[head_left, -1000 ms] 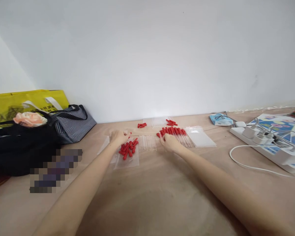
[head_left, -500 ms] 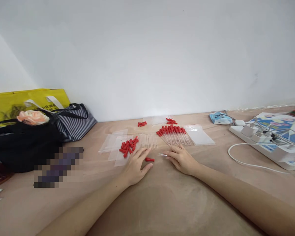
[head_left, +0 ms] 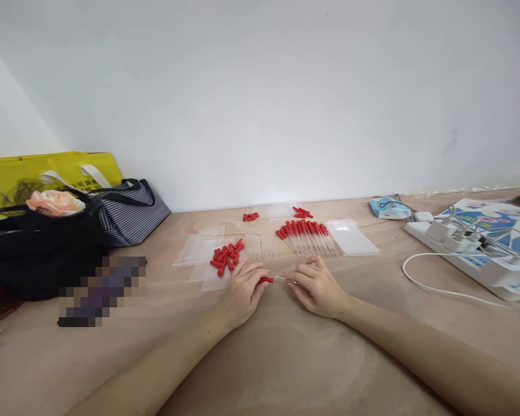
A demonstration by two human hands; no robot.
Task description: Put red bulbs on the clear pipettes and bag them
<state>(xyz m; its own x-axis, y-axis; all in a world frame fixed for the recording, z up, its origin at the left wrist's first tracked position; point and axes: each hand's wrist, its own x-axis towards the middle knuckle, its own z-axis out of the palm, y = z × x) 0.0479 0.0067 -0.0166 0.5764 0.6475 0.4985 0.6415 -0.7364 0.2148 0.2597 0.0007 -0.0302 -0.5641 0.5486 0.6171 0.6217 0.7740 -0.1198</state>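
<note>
Near the middle of the table, my left hand (head_left: 241, 290) pinches a red rubber dropper bulb (head_left: 266, 280), its end pointing right. Facing it, my right hand (head_left: 319, 288) holds a thin clear glass dropper tube (head_left: 281, 279) between thumb and fingers. A small gap separates tube and bulb. Loose red bulbs (head_left: 227, 256) lie in a pile beyond my left hand. Beside them is a row of clear tubes (head_left: 260, 247). Several droppers with red bulbs fitted (head_left: 305, 231) are fanned out beyond my right hand.
Clear plastic bags (head_left: 351, 237) lie right of the droppers, others (head_left: 199, 248) at left. Further back are more red bulbs (head_left: 250, 217). A white power strip (head_left: 472, 254) with cables and a blue mask (head_left: 389, 208) are at right; a striped bag (head_left: 132, 214) and black bag (head_left: 47, 254) at left.
My left hand has closed on the red bulb that lay on the table beside it. The tube in my right hand now lines up with the bulb's end, closer to it.
</note>
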